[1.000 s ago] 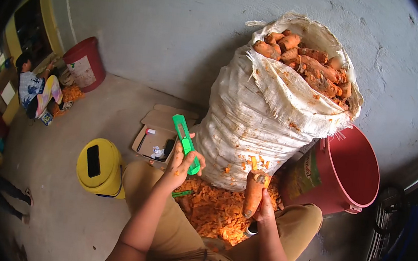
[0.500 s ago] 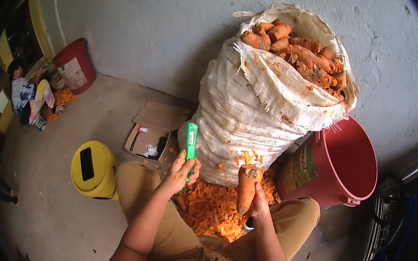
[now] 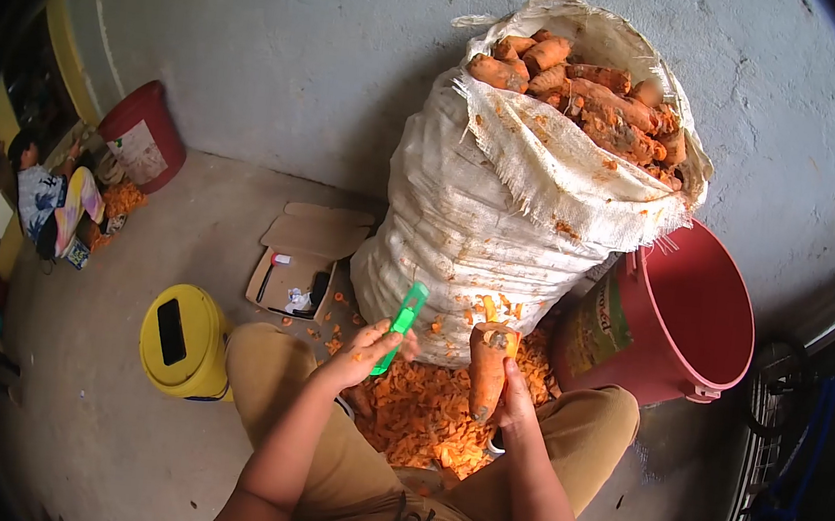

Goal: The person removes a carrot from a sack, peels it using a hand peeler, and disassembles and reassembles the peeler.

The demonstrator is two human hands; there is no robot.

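My left hand (image 3: 368,351) is closed around a green peeler (image 3: 404,321), which tilts up to the right in front of the white sack. In my right hand (image 3: 517,396) is a thick carrot (image 3: 490,366), its broad cut end up and the narrow end down. A gap separates peeler and carrot. Beneath both hands, a heap of orange peelings (image 3: 423,417) lies on the floor between my legs. The tall woven sack (image 3: 484,197) stands right ahead, packed at its mouth with carrots (image 3: 608,108).
A red bin (image 3: 647,328) stands right of the sack. On my left are a yellow lidded bucket (image 3: 202,360) with a black phone (image 3: 171,331) on top and an open cardboard box (image 3: 315,234). Farther left, another person (image 3: 47,195) sits near a second red bin (image 3: 143,134).
The green peeler has swung from upright to a rightward tilt and dropped a little, nearer the carrot. My right hand keeps the carrot in almost the same place.
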